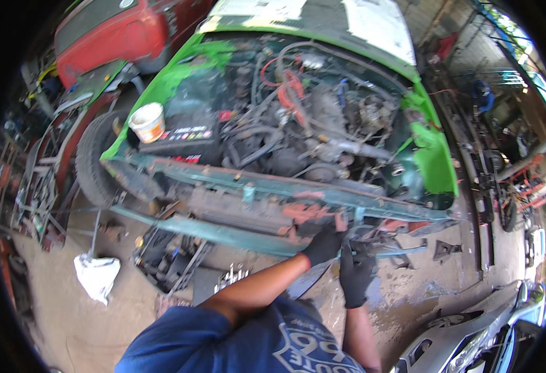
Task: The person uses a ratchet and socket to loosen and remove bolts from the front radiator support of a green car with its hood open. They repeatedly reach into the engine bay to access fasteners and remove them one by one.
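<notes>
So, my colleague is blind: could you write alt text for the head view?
Dark-gloved left hand and right hand close together at the lower front of a partly green car, its engine bay exposed. A white tub and black battery sit at left.

Stained floor [403,292]; white bundle [97,277] on it

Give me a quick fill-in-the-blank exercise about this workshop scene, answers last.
1. The left hand and right hand both wear dark ____.
2. The shirt below them is mostly ____.
3. The vehicle at upper left has a ____ body.
4. The fender right of the engine bay shows bright ____ paint.
Missing words: gloves; blue; red; green.
</notes>
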Demonstrator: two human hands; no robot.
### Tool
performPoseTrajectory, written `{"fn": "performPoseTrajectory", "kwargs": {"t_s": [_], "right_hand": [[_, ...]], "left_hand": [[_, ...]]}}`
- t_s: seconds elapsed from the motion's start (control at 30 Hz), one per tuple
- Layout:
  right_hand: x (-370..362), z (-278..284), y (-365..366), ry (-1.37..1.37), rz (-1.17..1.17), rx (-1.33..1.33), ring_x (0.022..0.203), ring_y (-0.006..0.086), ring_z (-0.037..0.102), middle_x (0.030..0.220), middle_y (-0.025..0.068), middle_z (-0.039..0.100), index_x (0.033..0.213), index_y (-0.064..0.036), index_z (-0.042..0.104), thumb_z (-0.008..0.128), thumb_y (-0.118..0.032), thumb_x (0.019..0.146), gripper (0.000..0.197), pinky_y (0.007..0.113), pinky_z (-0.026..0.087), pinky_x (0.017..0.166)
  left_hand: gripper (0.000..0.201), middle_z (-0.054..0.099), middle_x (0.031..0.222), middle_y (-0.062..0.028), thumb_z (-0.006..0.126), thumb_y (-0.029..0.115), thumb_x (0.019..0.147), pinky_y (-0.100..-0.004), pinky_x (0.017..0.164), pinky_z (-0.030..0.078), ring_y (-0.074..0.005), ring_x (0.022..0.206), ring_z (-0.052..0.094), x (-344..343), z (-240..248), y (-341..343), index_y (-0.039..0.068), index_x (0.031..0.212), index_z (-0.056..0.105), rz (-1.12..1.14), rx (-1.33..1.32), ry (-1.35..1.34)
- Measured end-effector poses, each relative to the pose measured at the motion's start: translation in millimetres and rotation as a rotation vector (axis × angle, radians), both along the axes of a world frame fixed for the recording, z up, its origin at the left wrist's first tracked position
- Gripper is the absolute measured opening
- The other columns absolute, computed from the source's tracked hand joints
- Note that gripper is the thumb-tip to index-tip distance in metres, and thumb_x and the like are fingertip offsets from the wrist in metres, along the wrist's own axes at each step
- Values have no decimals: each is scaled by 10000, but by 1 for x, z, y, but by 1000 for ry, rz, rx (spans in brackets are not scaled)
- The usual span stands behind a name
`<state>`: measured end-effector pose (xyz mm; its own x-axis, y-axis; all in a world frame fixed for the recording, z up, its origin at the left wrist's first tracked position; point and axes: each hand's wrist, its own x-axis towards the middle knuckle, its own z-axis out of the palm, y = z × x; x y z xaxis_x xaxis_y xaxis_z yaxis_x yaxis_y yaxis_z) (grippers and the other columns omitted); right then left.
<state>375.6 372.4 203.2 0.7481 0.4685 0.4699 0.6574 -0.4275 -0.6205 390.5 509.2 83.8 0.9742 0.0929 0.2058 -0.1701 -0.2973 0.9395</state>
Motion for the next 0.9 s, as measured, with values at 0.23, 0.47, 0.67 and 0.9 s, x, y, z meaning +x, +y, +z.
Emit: {"fn": "performPoseTrajectory", "kwargs": {"t_s": [0.23,0.47,0.67,0.9], "right_hand": [[5,-29,1,297,-69,164,867,229,607,983,117,615,1088,-22,637,676,-206,898,267,353,512,690],[12,-8,7,532,-28,378,796,194,642,894,58,657,1024,-38,674,659,-149,935,143,342,516,674],[1,24,13,-131,154,-354,864,322,674,972,145,682,1075,-45,686,671,-70,903,174,403,520,755],[19,-31,-15,292,-92,-29,882,253,658,1018,138,666,1319,10,556,563,-73,978,351,359,539,762]], "left_hand": [[461,668,1121,-266,467,410,1041,-459,873,496,-417,1015,652,4,18,-6,6,1194,627,71,-20,159],[300,666,950,-238,554,217,974,-493,770,508,-408,870,659,-1,31,-13,87,1239,604,116,309,-1],[272,688,918,-195,650,316,908,-438,805,516,-357,888,672,-22,28,-4,79,1027,706,76,-109,-145],[331,664,1173,-190,486,280,1059,-366,939,491,-292,1050,653,-27,45,-11,83,1278,636,45,-90,-4]]}}
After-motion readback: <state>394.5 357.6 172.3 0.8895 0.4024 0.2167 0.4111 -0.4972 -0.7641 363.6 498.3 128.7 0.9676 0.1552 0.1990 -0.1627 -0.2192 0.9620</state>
